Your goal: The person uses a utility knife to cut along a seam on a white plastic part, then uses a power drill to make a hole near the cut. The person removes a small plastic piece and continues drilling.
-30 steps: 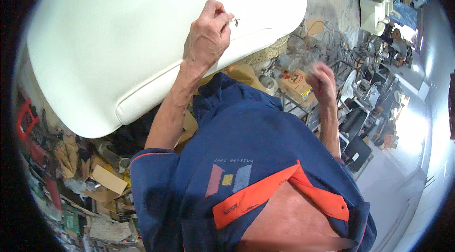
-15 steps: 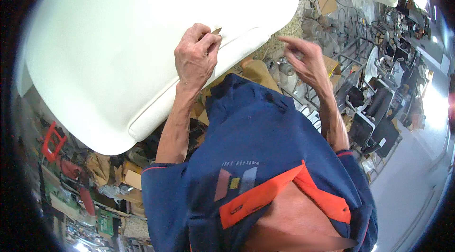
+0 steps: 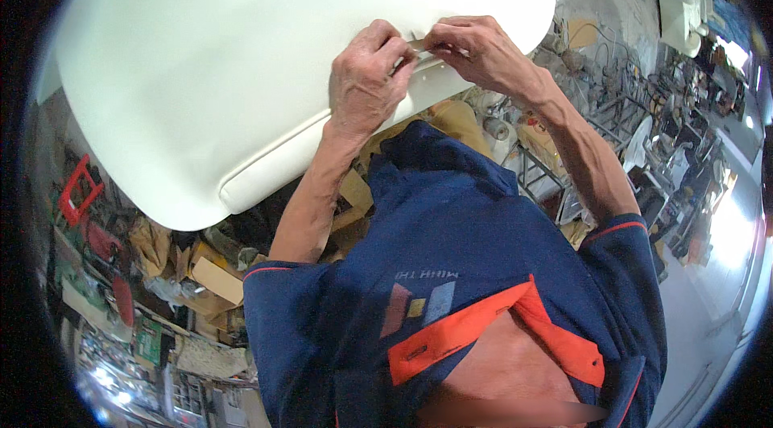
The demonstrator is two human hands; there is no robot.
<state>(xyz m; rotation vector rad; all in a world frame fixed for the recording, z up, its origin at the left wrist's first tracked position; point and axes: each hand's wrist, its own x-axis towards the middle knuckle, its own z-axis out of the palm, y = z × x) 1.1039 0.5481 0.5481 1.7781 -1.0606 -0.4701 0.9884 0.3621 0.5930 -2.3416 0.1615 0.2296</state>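
Note:
A big, smooth white panel point(image 3: 201, 90) spreads before me, with a raised ridge point(image 3: 270, 158) and a groove along its near edge. My left hand point(image 3: 372, 78) rests over this edge, fingers pinched round a small thin tan piece point(image 3: 416, 45), which may be sheet or a strip; its kind is too small to tell. Close beside it, my right hand point(image 3: 475, 53) has its fingertips pinched at the other end of the same piece. The two hands almost meet just above the ridge. Curled fingers hide most of the piece.
Cardboard and brown paper point(image 3: 216, 277) lie cluttered below the panel at left, near a red frame point(image 3: 80, 190). Metal racks, wires and assorted parts point(image 3: 644, 138) crowd the floor at right. Another white moulded part point(image 3: 680, 21) stands at the far right.
My right hand has come left from beyond the panel's edge to meet my left hand at the thin piece. The panel appears shifted right and up in view.

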